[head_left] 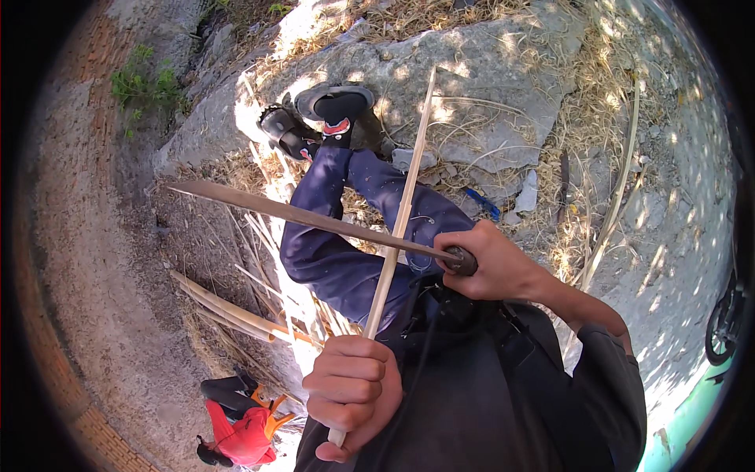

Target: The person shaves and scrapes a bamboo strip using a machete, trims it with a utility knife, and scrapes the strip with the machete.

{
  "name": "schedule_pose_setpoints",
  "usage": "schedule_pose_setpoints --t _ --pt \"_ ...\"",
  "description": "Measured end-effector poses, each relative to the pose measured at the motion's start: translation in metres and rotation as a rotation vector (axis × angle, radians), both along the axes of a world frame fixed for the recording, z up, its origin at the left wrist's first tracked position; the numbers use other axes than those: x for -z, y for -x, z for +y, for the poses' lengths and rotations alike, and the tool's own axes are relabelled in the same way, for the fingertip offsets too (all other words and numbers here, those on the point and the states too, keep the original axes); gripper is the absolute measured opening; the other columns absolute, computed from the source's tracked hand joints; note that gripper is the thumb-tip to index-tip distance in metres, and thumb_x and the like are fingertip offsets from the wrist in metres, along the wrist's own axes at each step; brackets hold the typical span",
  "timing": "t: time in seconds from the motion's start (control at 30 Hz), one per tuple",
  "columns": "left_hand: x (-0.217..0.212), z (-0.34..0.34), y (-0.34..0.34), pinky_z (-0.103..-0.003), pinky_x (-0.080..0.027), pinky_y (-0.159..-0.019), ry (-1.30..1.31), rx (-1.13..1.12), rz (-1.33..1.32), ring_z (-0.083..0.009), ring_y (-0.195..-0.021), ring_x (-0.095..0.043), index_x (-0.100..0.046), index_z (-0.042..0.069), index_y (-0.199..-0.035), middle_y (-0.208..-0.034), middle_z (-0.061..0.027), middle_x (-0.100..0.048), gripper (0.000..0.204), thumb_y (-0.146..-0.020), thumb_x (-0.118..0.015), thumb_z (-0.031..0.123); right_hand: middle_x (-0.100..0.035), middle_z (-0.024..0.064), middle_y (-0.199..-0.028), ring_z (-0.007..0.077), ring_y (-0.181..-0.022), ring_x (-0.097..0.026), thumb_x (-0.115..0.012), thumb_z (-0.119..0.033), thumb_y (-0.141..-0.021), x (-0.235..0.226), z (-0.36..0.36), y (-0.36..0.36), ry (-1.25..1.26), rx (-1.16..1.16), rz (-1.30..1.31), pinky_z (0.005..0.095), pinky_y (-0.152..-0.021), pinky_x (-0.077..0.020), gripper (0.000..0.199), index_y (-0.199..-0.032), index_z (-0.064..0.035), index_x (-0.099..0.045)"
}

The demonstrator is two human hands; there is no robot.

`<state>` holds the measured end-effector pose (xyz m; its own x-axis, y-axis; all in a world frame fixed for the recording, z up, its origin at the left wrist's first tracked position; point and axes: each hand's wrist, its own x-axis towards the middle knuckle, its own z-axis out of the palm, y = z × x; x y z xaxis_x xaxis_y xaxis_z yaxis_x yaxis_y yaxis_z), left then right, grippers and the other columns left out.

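Note:
My left hand (354,391) is closed around the lower end of a long, pale bamboo strip (417,161). The strip slants up and away over my legs, its far tip above the stone slab. In my right hand (491,262) is the dark handle of a machete (291,214), gripped by closed fingers near my right thigh. The long, brownish blade points to the left and crosses the strip partway along its length. I cannot tell whether the blade's edge is cutting into the strip or only resting against it.
Split bamboo pieces (228,307) and thin strips lie on the ground to my left. Beyond my feet is a stone slab (487,94) strewn with dry shavings. At the lower left, a person in red (244,436) sits on an orange chair. A wheel (723,322) stands far right.

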<state>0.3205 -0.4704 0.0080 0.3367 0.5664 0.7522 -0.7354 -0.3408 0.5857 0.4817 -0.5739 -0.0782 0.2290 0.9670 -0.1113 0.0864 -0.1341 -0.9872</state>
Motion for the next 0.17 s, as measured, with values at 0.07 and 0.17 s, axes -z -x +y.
schedule_pose_setpoints --t 0.07,0.17 --pt "-0.001 0.0 0.003 -0.026 -0.024 -0.034 0.026 -0.036 0.018 -0.0096 -0.032 -0.022 -0.032 0.011 -0.054 -0.04 0.0035 -0.024 0.073 -0.107 -0.031 0.061 -0.062 0.0135 -0.064 0.034 -0.06 -0.066 -0.076 -0.008 -0.075 -0.008 0.001 0.001 -0.015 0.015 -0.021 0.038 -0.058 -0.0494 0.021 -0.093 -0.0042 -0.066" --pt "-0.001 0.0 0.003 -0.027 -0.018 -0.038 0.033 -0.058 0.04 -0.0085 -0.033 -0.021 -0.032 0.012 -0.056 -0.04 0.0028 -0.027 0.068 -0.105 -0.035 0.059 -0.064 0.0174 -0.067 0.0338 -0.064 -0.068 -0.077 -0.011 -0.076 -0.019 -0.001 0.004 -0.027 -0.045 -0.016 0.0394 -0.062 -0.0516 0.024 -0.098 -0.0054 -0.068"
